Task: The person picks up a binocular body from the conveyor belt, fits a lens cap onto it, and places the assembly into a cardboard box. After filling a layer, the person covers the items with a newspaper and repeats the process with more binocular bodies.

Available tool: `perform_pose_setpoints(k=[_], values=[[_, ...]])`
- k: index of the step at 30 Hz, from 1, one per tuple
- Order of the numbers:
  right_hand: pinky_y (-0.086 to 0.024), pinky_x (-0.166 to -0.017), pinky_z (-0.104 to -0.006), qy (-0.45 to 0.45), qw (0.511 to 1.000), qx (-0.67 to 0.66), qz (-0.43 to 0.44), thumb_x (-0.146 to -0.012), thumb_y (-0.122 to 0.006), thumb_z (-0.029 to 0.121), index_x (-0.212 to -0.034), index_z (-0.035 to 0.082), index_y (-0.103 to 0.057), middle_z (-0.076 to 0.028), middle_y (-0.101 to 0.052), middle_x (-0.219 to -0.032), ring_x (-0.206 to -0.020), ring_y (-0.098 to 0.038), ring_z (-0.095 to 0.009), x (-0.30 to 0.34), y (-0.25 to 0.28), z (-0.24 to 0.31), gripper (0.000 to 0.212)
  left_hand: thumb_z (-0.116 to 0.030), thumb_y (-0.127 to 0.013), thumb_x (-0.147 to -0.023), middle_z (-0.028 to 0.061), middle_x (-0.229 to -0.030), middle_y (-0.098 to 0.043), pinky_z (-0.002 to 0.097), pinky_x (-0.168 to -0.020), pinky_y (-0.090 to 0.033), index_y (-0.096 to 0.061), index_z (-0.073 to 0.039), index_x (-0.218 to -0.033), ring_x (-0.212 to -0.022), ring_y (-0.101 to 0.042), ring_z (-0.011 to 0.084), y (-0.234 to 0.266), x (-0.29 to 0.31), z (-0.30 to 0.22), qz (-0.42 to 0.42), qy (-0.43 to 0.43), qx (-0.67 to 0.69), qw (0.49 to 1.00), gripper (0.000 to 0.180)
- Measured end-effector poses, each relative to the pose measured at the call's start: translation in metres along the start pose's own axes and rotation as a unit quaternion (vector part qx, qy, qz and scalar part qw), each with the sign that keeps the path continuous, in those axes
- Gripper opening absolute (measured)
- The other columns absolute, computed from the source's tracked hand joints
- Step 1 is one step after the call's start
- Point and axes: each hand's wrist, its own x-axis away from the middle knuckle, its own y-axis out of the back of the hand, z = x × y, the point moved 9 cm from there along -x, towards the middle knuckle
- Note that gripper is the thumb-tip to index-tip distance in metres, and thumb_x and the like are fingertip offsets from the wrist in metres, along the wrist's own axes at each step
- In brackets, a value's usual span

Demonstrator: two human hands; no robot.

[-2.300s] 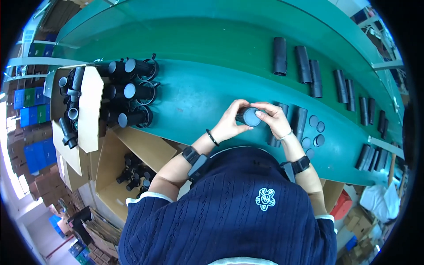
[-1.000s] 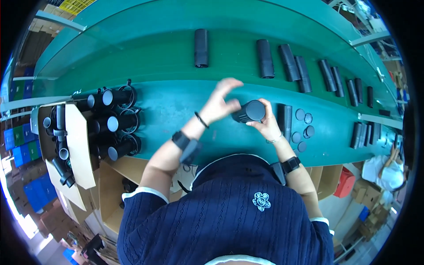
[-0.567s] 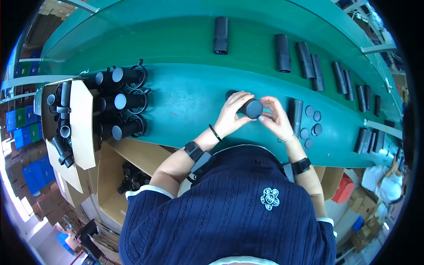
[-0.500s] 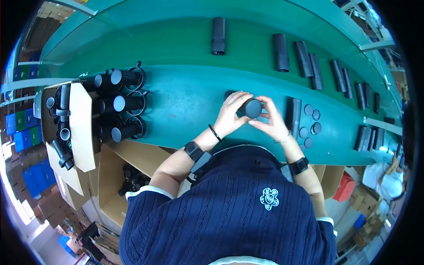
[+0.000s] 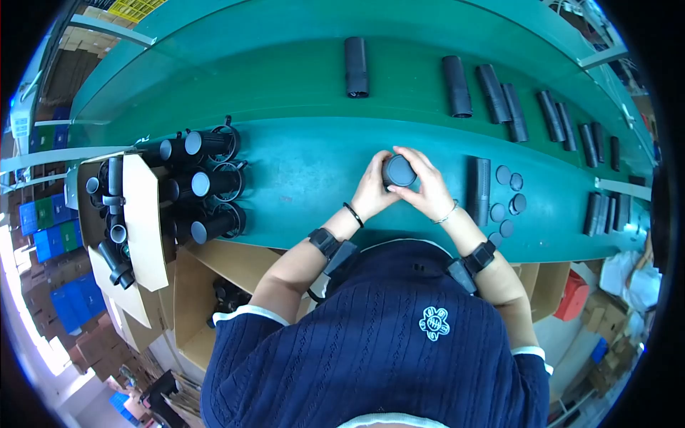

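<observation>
Above the near bench surface, my left hand (image 5: 372,187) and my right hand (image 5: 429,191) are both closed around a black capped tube (image 5: 399,171). Its round, flat dark cap faces up toward me, and most of the body is hidden by the cap and my fingers. My left fingers wrap its left side; the right fingers and thumb press at the cap's edge. Right of my right hand, a black ribbed tube (image 5: 479,191) lies on the bench, with several loose round black caps (image 5: 497,212) beside it.
A raised green strip (image 5: 285,78) at the back bears several black tubes (image 5: 457,87). Capped black cylinders with ring-shaped parts (image 5: 207,187) are stacked at left, beside an open carton (image 5: 146,221) of similar parts. Another carton (image 5: 196,307) stands below the bench edge.
The capped tube has moved slightly left and tilted so its cap faces up more directly. My right hand has closed in over the cap's edge.
</observation>
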Motion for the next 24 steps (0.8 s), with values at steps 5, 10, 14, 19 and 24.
perform_pose_setpoints(k=[5, 10, 14, 19, 24], values=[[-0.044, -0.097, -0.0378, -0.033, 0.998, -0.058, -0.009, -0.069, -0.079, 0.016, -0.130, 0.004, -0.045, -0.017, -0.052, -0.127, -0.119, -0.052, -0.033, 0.002, 0.000, 0.002, 0.071, -0.012, -0.074, -0.073, 0.0184, -0.119, -0.053, 0.0400, -0.089, -0.049, -0.038, -0.004, -0.129, -0.110, -0.056, 0.0339, -0.002, 0.007, 0.003, 0.005, -0.022, 0.005, 1.000, 0.068], [-0.045, -0.097, -0.0398, -0.019, 1.000, -0.022, -0.003, -0.072, -0.076, 0.020, -0.131, 0.004, -0.044, -0.020, -0.051, -0.126, -0.117, -0.051, -0.037, 0.003, -0.005, -0.001, 0.069, -0.012, -0.074, -0.075, 0.0176, -0.117, -0.053, 0.0385, -0.086, -0.050, -0.040, -0.004, -0.127, -0.106, -0.058, 0.0328, -0.001, 0.007, 0.003, -0.005, -0.021, 0.004, 1.000, 0.063], [-0.049, -0.091, -0.0401, -0.009, 1.000, -0.002, -0.014, -0.071, -0.076, 0.021, -0.128, 0.004, -0.047, -0.019, -0.054, -0.122, -0.111, -0.056, -0.037, -0.001, -0.001, 0.004, 0.065, -0.011, -0.073, -0.075, 0.0168, -0.117, -0.054, 0.0384, -0.086, -0.050, -0.039, -0.004, -0.128, -0.106, -0.059, 0.0309, -0.003, 0.008, 0.007, -0.004, -0.006, 0.016, 1.000, 0.063], [-0.049, -0.090, -0.0416, -0.016, 1.000, 0.010, 0.024, -0.069, -0.078, 0.021, -0.128, 0.006, -0.047, -0.018, -0.054, -0.124, -0.111, -0.056, -0.037, -0.005, -0.006, 0.005, 0.068, -0.011, -0.075, -0.073, 0.0177, -0.124, -0.053, 0.0376, -0.093, -0.047, -0.036, -0.005, -0.133, -0.114, -0.056, 0.0280, 0.003, 0.008, 0.005, 0.020, 0.011, 0.042, 0.999, 0.071], [-0.044, -0.098, -0.0400, 0.014, 0.998, -0.028, 0.053, -0.068, -0.079, 0.021, -0.134, 0.006, -0.044, -0.017, -0.051, -0.128, -0.119, -0.050, -0.035, 0.000, 0.000, 0.008, 0.076, -0.010, -0.074, -0.071, 0.0173, -0.127, -0.052, 0.0378, -0.100, -0.043, -0.034, -0.006, -0.138, -0.120, -0.052, 0.0301, 0.034, 0.011, -0.034, -0.025, -0.056, 0.046, 0.997, 0.078]])
